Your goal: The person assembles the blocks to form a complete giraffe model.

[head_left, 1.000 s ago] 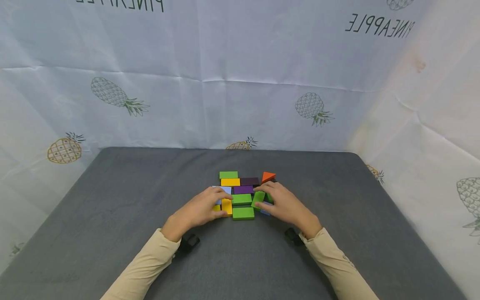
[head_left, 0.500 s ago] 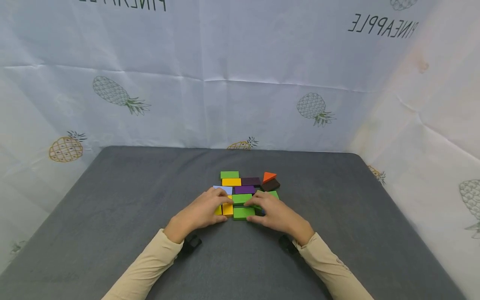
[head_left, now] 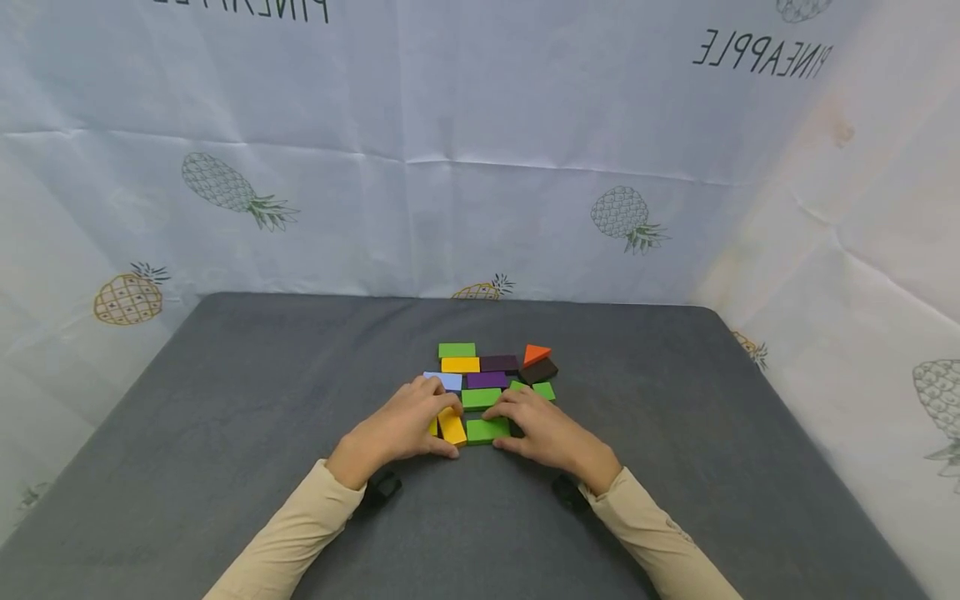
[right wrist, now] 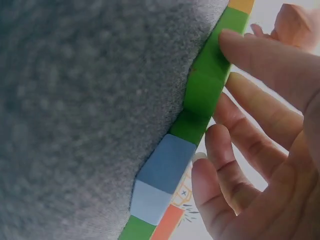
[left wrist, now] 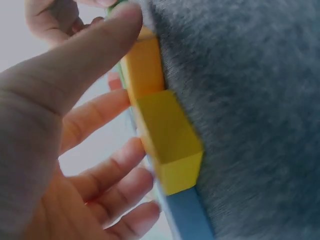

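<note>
In the head view my left hand [head_left: 397, 423] pinches an orange-yellow block [head_left: 452, 427], which lies slightly turned at the near side of a flat group of blocks. A yellow block [left wrist: 167, 130] sits against it in the left wrist view, below the fingers. My right hand [head_left: 546, 429] pinches the right part of a green block [head_left: 487, 431], thumb in front and index finger behind. Just beyond that lies another green block [head_left: 482, 398], parallel to it with a gap between. A blue block [right wrist: 165, 160] rests under the right hand, hidden from the head view.
Farther back are light blue [head_left: 444, 381], purple [head_left: 487, 380], yellow [head_left: 460, 364], dark purple [head_left: 498, 363] and green [head_left: 457, 349] blocks. An orange triangle [head_left: 536, 354] and a dark brown block [head_left: 538, 371] lie at right. Grey cloth [head_left: 300, 375] covers the table; a pineapple-print sheet [head_left: 450, 225] hangs behind.
The right hand has left a tilted green block at right and moved left to the front green block. The orange-yellow block has turned and slid nearer; the front green block has also shifted slightly nearer.
</note>
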`<state>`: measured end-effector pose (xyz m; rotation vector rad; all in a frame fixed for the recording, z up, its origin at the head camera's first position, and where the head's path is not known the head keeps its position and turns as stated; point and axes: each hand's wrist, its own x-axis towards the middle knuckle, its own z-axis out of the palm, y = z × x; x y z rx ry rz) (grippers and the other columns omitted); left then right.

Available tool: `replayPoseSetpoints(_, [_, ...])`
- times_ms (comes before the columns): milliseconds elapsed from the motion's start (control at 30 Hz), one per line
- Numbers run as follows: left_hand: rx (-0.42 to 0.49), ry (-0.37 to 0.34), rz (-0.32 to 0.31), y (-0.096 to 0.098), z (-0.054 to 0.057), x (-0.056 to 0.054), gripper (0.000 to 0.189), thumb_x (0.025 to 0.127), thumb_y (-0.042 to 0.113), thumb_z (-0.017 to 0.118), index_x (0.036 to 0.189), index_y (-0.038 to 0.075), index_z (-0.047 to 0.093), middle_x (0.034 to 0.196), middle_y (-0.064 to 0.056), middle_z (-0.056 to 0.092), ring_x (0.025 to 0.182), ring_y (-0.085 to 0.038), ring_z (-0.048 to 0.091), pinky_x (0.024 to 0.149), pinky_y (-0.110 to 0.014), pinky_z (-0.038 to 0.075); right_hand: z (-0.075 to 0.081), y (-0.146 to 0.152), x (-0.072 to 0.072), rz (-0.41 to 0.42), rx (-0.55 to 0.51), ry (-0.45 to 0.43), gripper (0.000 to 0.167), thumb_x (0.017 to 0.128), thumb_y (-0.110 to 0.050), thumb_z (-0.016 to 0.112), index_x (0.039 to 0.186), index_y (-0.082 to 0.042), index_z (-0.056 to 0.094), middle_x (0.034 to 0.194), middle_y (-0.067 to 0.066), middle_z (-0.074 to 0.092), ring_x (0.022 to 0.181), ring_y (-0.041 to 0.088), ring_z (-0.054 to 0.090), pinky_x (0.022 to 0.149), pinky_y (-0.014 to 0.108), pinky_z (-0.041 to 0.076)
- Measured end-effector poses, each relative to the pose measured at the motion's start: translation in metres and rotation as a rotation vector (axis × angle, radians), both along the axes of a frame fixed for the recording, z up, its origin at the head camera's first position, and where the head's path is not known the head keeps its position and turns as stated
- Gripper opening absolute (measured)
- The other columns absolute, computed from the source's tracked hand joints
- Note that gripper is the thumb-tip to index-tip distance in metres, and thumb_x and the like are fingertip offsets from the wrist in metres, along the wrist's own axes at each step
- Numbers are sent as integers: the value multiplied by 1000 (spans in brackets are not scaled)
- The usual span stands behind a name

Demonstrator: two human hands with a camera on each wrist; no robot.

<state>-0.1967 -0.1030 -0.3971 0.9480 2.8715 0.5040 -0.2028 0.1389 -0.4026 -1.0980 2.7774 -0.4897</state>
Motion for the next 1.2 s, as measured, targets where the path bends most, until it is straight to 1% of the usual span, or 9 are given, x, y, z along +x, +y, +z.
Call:
replayPoseSetpoints(200, [-13,-110,-22,-2,5,1,38,79,20,84,116,16,72,101,0,56,90,-15,47,82,-34,46,3,-1,2,-18,8,-84,34,90,-27,74,120,-12,70,116,0,64,104,15,57,93,38,50])
replayPoseSetpoints(333, [-5,-112,-51,-2,5,2,32,81,15,83,111,16,73,100,0,57,91,-14,49,82,-33,49,5,0,2,-18,10,-106,33,88,-24,76,117,-11,70,112,1,65,96,12,55,86,35,50])
replayPoseSetpoints(467, [7,-90,-111,1,5,3,31,80,17,84,108,14,73,104,0,61,96,-16,52,88,-33,50,6,2,2,-30,21,-128,33,87,-24,77,116,-11,70,112,0,64,93,11,54,85,34,50])
replayPoseSetpoints(567, [8,-98,-163,3,5,3,30,81,17,83,109,13,73,108,1,64,99,-16,54,92,-33,50,7,3,1,-39,32,-138,32,86,-25,78,114,-12,70,113,0,64,93,11,54,86,35,50])
replayPoseSetpoints(733, [32,-152,-207,3,6,2,27,79,16,84,104,13,74,102,3,64,91,-12,54,85,-26,50,9,4,0,-42,33,-153,30,84,-23,79,111,-12,71,110,-1,65,92,11,55,86,36,51])
replayPoseSetpoints(800, [58,-176,-207,1,7,1,24,78,13,85,98,13,73,96,4,63,85,-11,54,79,-24,49,10,5,0,-44,27,-164,30,84,-22,79,110,-12,71,107,-1,65,91,11,55,85,36,51])
replayPoseSetpoints(933, [106,-237,-173,-2,8,-1,22,76,9,85,87,15,67,84,6,61,75,-10,52,70,-22,46,12,6,1,-47,13,-191,29,81,-19,81,107,-12,71,103,-3,66,88,10,57,83,34,52])
replayPoseSetpoints(1033, [116,-272,-136,-4,8,-2,21,78,11,84,86,16,65,81,7,60,71,-9,51,66,-22,44,14,5,2,-38,10,-218,29,79,-20,83,105,-14,72,100,-5,66,87,9,57,80,30,52])
replayPoseSetpoints(1200, [107,-275,-82,-5,7,-4,22,79,13,83,87,14,63,79,6,59,69,-8,49,64,-24,43,16,4,3,4,-1,-263,30,77,-22,85,104,-16,73,97,-8,66,84,5,57,78,25,52])
